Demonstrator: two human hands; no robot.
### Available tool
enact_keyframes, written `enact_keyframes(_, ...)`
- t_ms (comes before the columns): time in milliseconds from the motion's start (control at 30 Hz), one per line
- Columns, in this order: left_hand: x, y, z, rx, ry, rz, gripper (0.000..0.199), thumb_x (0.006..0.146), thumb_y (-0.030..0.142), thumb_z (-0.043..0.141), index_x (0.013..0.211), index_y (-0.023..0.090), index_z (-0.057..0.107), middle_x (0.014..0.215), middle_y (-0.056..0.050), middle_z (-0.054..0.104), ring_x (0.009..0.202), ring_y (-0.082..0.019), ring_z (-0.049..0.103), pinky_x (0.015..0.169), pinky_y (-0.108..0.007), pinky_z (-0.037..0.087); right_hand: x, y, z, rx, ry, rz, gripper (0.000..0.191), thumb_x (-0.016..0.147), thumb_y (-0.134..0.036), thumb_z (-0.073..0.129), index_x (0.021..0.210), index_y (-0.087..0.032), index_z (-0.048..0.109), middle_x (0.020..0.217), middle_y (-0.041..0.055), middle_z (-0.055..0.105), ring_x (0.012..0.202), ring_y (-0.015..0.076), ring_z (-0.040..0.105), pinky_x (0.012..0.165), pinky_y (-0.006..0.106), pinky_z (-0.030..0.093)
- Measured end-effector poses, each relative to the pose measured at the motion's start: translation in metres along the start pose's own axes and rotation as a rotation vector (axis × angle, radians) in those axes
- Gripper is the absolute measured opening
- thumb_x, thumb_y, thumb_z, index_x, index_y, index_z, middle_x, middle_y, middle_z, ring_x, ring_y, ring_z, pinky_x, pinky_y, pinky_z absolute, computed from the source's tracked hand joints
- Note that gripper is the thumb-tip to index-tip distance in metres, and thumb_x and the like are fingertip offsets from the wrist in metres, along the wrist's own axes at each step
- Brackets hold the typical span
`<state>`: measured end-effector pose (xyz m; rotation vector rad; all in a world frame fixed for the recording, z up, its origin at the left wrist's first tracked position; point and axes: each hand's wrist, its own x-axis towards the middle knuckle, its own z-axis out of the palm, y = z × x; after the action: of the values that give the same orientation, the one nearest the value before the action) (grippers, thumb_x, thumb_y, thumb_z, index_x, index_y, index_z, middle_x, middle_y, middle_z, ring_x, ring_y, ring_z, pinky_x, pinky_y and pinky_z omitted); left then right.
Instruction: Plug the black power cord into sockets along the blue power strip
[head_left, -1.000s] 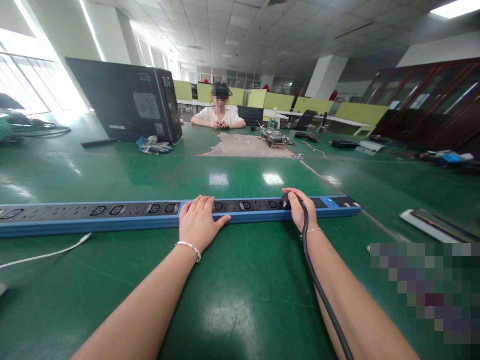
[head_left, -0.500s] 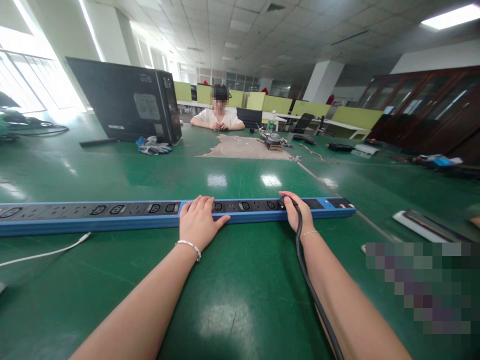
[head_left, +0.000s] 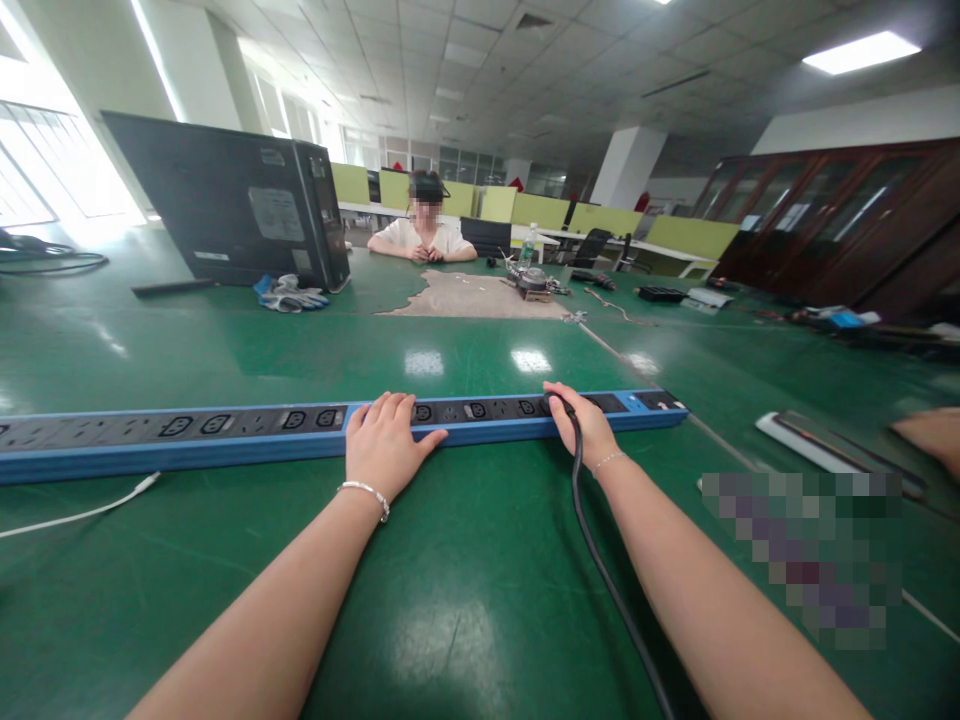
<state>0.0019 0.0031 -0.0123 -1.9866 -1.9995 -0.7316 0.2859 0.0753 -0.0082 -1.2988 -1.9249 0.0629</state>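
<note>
A long blue power strip (head_left: 255, 452) with black sockets lies across the green table (head_left: 465, 560). My left hand (head_left: 381, 440) rests over its middle, fingers reaching across the top to the far edge and thumb along the near side, holding the strip. Near the right end, my right hand (head_left: 581, 425) is closed around a black plug (head_left: 553, 402) at the sockets. The fingers cover most of the plug, and whether it is fully seated cannot be seen. A thick black cable (head_left: 592, 540) runs from it down toward me, beside my right forearm.
A white cable (head_left: 112, 510) lies front left. Beyond the strip are a black computer case (head_left: 247, 215), gloves (head_left: 291, 294) and a bottle (head_left: 529, 245). A person (head_left: 426, 235) sits opposite. At right lie a white-and-dark bar (head_left: 817, 445) and another person's blurred hand (head_left: 930, 435).
The view has shifted slightly, so things appear farther left. Both my hands keep their places on the strip and plug. The other person's hand at right shows more.
</note>
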Motion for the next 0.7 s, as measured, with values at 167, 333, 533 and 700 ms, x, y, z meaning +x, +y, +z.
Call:
enact_keyframes(167,-0.0004,0.0005,-0.0012,0.004,-0.006,0.003,0.061,0.079,0.061,0.044,0.123,0.019,0.052,0.129,-0.010,0.056,0.126,-0.026,0.042,0.105,-0.042,0.026,-0.0046,0.0015,0.0031,-0.018,0.027,-0.029,0.034,0.086,-0.031,0.040,0.113,-0.022,0.060,0.119,0.0076,0.063,0.116,0.0223,0.054,0.103,0.043,0.039)
enact_keyframes(333,-0.0004,0.0012,-0.0025,0.006,-0.002,0.007,0.060,0.080,0.060,0.044,0.123,0.019,0.052,0.128,-0.011,0.056,0.125,-0.025,0.043,0.104,-0.042,0.026,-0.0014,0.0010,-0.0004,-0.045,-0.029,0.000,0.032,0.086,-0.032,0.041,0.110,-0.024,0.060,0.116,0.0057,0.065,0.117,0.0230,0.053,0.102,0.045,0.037)
enact_keyframes(533,-0.0001,0.0014,-0.0023,0.023,-0.006,0.004,0.060,0.080,0.060,0.043,0.123,0.020,0.052,0.128,-0.011,0.056,0.125,-0.026,0.043,0.104,-0.041,0.026,-0.0069,-0.0070,0.0043,-0.053,0.064,0.052,0.035,0.087,-0.034,0.039,0.113,-0.024,0.059,0.117,0.0070,0.064,0.115,0.0227,0.055,0.102,0.047,0.036)
enact_keyframes(700,-0.0002,0.0014,-0.0026,0.042,-0.003,0.012,0.060,0.081,0.060,0.042,0.122,0.018,0.052,0.128,-0.011,0.057,0.124,-0.025,0.043,0.103,-0.041,0.027,-0.0062,-0.0064,0.0041,-0.023,0.033,0.066,0.036,0.087,-0.037,0.038,0.112,-0.024,0.059,0.117,0.0072,0.064,0.113,0.0225,0.056,0.101,0.046,0.037)
